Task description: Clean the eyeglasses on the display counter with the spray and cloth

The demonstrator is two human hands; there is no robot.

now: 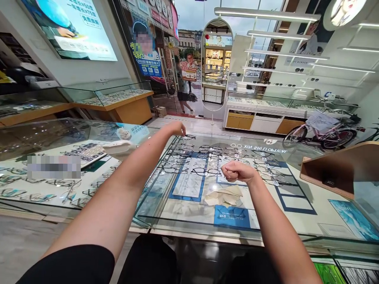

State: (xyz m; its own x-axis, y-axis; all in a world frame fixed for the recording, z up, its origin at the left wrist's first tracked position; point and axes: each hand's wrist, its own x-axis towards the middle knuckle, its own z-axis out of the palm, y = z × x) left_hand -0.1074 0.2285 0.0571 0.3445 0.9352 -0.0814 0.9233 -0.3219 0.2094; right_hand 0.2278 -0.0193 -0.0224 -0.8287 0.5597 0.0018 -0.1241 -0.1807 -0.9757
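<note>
My left hand (177,128) reaches to the far side of the glass counter, its fingers pinched at the left end of a dark-rimmed pair of eyeglasses (190,137). Closer to me, my right hand (239,172) is closed with its fingers curled in. Its knuckles are beside the right end of another black-rimmed pair of eyeglasses (205,172); whatever those fingers hold, if anything, is hidden. Between and around both hands, several rows of eyeglasses (211,149) lie on the glass top. A crumpled beige cloth (224,195) rests in front of my right hand.
More frames fill the left display case (63,182), near a tray (89,154). A wooden-framed stand (328,173) is on the counter's right. Beyond are a tall mirror (217,65), a bicycle (324,128) and a person (184,88) by the doorway.
</note>
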